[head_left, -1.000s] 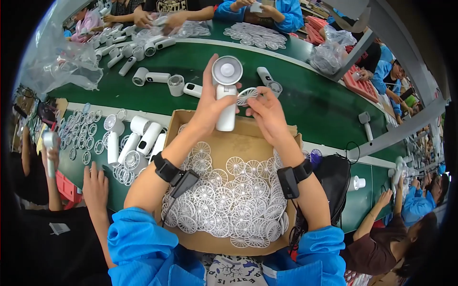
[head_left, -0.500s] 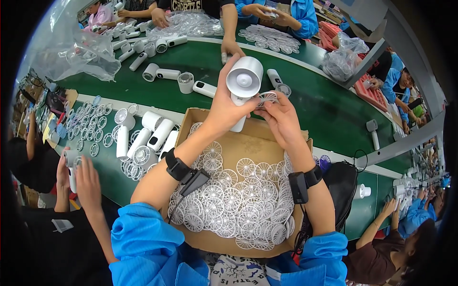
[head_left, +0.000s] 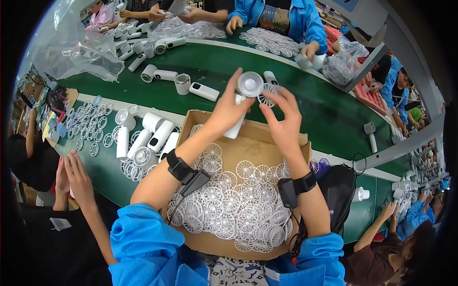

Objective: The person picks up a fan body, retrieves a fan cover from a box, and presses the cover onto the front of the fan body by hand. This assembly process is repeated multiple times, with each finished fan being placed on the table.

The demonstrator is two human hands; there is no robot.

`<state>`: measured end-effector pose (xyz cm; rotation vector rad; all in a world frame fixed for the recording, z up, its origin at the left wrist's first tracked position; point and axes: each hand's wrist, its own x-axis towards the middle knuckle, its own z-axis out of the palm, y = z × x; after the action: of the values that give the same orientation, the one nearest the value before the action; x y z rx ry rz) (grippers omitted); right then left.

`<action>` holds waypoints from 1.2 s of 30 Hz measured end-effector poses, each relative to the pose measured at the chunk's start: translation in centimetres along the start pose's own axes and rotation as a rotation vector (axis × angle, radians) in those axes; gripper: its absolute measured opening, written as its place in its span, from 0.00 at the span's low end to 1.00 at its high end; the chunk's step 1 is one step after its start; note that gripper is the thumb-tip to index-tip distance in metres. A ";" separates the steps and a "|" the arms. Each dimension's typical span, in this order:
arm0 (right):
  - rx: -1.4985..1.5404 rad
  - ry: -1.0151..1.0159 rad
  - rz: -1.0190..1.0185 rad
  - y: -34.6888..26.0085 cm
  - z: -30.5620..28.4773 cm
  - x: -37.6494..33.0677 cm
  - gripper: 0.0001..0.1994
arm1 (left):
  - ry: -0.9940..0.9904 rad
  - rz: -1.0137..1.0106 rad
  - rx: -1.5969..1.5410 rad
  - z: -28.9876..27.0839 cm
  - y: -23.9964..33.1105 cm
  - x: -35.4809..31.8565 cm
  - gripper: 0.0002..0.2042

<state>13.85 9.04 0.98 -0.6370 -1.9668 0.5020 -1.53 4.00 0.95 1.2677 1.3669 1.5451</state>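
Note:
My left hand [head_left: 223, 113] grips a white handheld fan [head_left: 234, 127] by its handle, thumb and fingers wrapped about it. The fan's round head faces up and shows its hub inside an open ring. Between the fingertips of my right hand [head_left: 285, 117] is a white spoked fan grille [head_left: 266, 97], held at the right edge of the fan head and partly overlapping it in view. Whether the two touch I cannot tell. Under my forearms a cardboard box [head_left: 245, 151] holds a heap of similar spoked grilles [head_left: 229, 205].
Beyond the box runs a green conveyor belt [head_left: 329, 112] with several white fans [head_left: 204, 91] on it. To the left, more fan bodies [head_left: 161, 134] and loose rings [head_left: 94, 136] lie on the green table. A black bag [head_left: 339, 195] sits right of the box. Co-workers sit around.
The fan has tilted and its head has shifted slightly right and away. My right hand has brought the grille up beside the fan head. A co-worker's hand across the belt has withdrawn.

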 end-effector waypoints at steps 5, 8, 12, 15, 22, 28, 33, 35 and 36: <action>-0.119 0.126 -0.127 -0.2 0.2 0.2 0.16 | -0.090 0.011 0.123 1.5 -0.4 -0.8 0.37; -0.228 0.135 -0.236 -0.5 0.1 0.2 0.17 | -0.070 0.103 0.130 1.9 -1.0 -1.0 0.37; -0.237 0.135 -0.262 -0.5 0.1 0.1 0.17 | -0.054 0.143 0.161 1.8 -0.4 -1.2 0.37; -0.246 0.143 -0.270 -0.6 0.2 0.1 0.18 | -0.051 0.161 0.190 1.8 -0.5 -1.3 0.37; -0.246 0.164 -0.277 -0.5 0.2 0.1 0.18 | -0.080 0.105 0.145 2.1 -0.2 -1.5 0.37; -0.243 0.161 -0.256 -0.3 0.5 0.0 0.18 | -0.074 0.113 0.134 2.3 -0.6 -1.6 0.36; -0.407 0.126 -0.390 0.4 -0.3 0.5 0.19 | -0.133 -0.067 -0.186 2.6 1.0 -1.8 0.36; -0.038 0.055 -0.168 1.8 0.6 0.4 0.19 | -0.140 -0.026 -0.162 2.5 0.9 -1.8 0.35; 0.147 0.026 -0.059 1.7 0.8 0.6 0.20 | -0.144 0.021 -0.135 2.2 0.8 -1.6 0.34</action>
<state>13.28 10.63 0.01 -0.4896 -1.8985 0.5931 1.04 2.97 1.30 1.2870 1.1421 1.5028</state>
